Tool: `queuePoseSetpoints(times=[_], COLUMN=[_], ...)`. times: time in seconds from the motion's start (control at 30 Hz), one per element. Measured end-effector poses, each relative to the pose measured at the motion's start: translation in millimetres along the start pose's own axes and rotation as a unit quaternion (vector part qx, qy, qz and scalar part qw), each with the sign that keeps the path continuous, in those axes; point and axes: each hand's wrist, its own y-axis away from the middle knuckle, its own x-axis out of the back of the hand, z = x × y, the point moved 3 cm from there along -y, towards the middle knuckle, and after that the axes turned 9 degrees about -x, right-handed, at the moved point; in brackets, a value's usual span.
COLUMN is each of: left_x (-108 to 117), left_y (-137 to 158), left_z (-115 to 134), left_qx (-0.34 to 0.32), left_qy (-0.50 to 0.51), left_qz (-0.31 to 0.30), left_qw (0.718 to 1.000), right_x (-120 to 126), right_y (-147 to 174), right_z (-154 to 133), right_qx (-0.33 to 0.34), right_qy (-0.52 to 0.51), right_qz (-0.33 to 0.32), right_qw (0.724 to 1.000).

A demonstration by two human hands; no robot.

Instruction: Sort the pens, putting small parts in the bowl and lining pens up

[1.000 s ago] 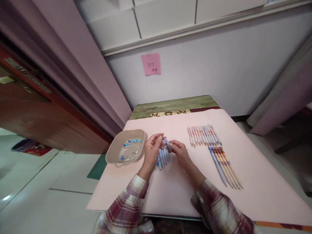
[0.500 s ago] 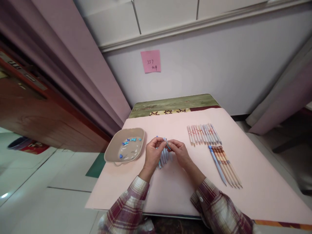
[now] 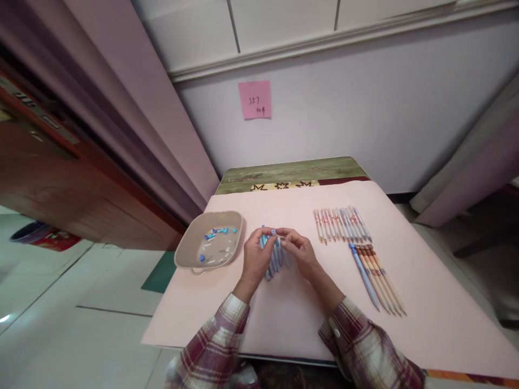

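Note:
My left hand (image 3: 258, 256) pinches a small pale-blue piece (image 3: 273, 232), perhaps a pen part, between thumb and fingertips. Close against it, my right hand (image 3: 300, 253) has thumb and index finger curled together, the index fingertip reaching the piece. Whatever sits between those right fingers is too small to make out. Under both hands lies a row of blue pens (image 3: 277, 263) on the pink sheet, their upper ends partly hidden by my fingers. To the left, a beige basin (image 3: 182, 254) holds several small blue and turquoise bits (image 3: 223, 230) and white slivers.
Two groups lie to the right: a row of pale patterned pens (image 3: 343, 224) and, nearer me, several beige-and-brown pens (image 3: 377, 275) beside one blue pen (image 3: 365, 278). The pink sheet (image 3: 308, 329) covers most of the table. A pink note (image 3: 255, 100) hangs on the wall behind.
The small teal item seen between my fingers has gone from sight, and the pale-blue piece now shows in my left pinch. My hands have parted slightly, uncovering more of the blue pens.

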Motion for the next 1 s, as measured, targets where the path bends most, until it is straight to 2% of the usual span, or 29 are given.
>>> queuePoseSetpoints(times=[0.33,0.53,0.73,0.87,1.0], left_x=[2.7,1.3,-3.0,15.5,46.2], left_y=[-2.2,-1.2,-0.8,1.5,19.2], left_z=[-2.2,-11.2,-14.3,-20.4,-26.6], left_qx=[0.024,0.062,0.082,0.1,0.121], left_qy=[0.041,0.083,0.129,0.138,0.063], left_qz=[-0.003,0.016,-0.001,0.032,0.064], left_qw=[0.999,0.994,0.988,0.985,0.989], right_x=[-2.4,-0.4,-1.5,1.0,5.2], right_y=[0.0,-2.7,-4.5,-4.6,-5.3], right_z=[-0.3,7.4,12.2,7.0,6.7], right_qx=[-0.006,-0.018,-0.016,-0.035,-0.042], right_qy=[0.0,-0.001,0.018,0.006,0.008], right_qz=[-0.002,0.007,0.017,0.044,0.08], right_qw=[1.0,1.0,1.0,0.998,0.996])
